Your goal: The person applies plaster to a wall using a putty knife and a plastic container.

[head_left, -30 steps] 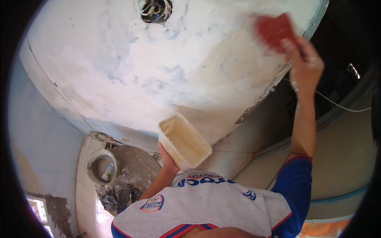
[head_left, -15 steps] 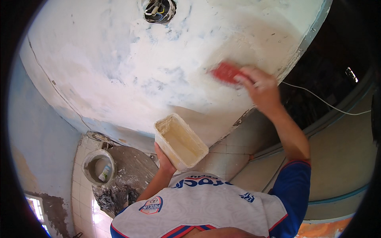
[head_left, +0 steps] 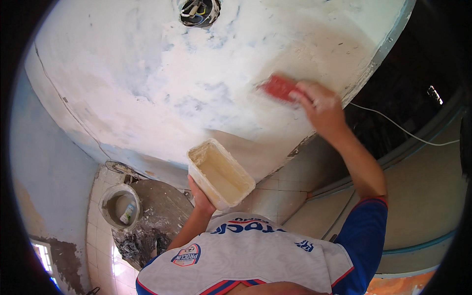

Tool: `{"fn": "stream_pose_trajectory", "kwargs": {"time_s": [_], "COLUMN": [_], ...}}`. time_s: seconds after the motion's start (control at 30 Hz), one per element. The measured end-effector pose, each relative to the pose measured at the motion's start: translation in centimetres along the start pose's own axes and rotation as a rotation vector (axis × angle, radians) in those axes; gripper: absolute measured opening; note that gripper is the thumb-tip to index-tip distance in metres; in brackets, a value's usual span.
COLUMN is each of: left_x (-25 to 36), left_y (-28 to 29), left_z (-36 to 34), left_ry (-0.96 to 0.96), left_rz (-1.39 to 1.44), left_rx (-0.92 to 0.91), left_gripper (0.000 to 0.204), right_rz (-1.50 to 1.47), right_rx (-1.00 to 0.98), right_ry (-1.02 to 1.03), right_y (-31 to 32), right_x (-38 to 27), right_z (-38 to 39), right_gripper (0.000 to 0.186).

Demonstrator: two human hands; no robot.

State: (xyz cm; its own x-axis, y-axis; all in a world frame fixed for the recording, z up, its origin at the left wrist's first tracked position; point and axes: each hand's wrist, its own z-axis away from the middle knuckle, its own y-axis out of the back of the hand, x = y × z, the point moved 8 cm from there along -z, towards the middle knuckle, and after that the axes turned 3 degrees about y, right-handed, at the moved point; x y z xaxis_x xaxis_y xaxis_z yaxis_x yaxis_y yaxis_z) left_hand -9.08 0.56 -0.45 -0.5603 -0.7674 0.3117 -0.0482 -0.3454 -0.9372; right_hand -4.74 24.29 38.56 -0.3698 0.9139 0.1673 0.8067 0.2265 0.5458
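My right hand (head_left: 322, 105) is closed round a red-bladed putty knife (head_left: 281, 88), blurred by motion, its blade against the white wall (head_left: 196, 73) or just off it; I cannot tell which. Smears of filler and bluish patches cover that wall. In front of my chest, my left hand (head_left: 201, 196) grips an off-white rectangular tub (head_left: 221, 172) by its near left side. The tub is tilted, with pale putty inside and crusted on its rim. Most of my left fingers are hidden behind it.
A round opening with loose wires (head_left: 200, 12) sits high in the wall. At lower left, a bucket (head_left: 120, 187) holding a small bottle (head_left: 128, 215) stands on a stained round surface (head_left: 164, 206) beside crumpled black plastic (head_left: 132, 248). A thin white cable (head_left: 405, 126) hangs at right, near a dark opening.
The tub and my left hand have shifted slightly left and up. My right hand keeps the putty knife at nearly the same spot on the wall, the blade turned slightly.
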Motion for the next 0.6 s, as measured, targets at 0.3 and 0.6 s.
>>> {"fn": "stream_pose_trajectory", "kwargs": {"time_s": [0.3,0.6], "left_x": [0.2,0.1], "left_y": [0.8,1.2], "left_z": [-0.2,-0.2], "left_ry": [-0.008,-0.014], "left_rz": [0.019,0.032], "left_rx": [-0.006,-0.013], "left_gripper": [0.079,0.076], "right_rz": [-0.22,-0.253], "right_rx": [0.132,0.592], "right_ry": [-0.44,-0.45], "right_y": [4.5,10.3], "right_x": [1.4,5.4], "right_z": [-2.8,-4.1], "right_gripper": [0.023,0.025]}}
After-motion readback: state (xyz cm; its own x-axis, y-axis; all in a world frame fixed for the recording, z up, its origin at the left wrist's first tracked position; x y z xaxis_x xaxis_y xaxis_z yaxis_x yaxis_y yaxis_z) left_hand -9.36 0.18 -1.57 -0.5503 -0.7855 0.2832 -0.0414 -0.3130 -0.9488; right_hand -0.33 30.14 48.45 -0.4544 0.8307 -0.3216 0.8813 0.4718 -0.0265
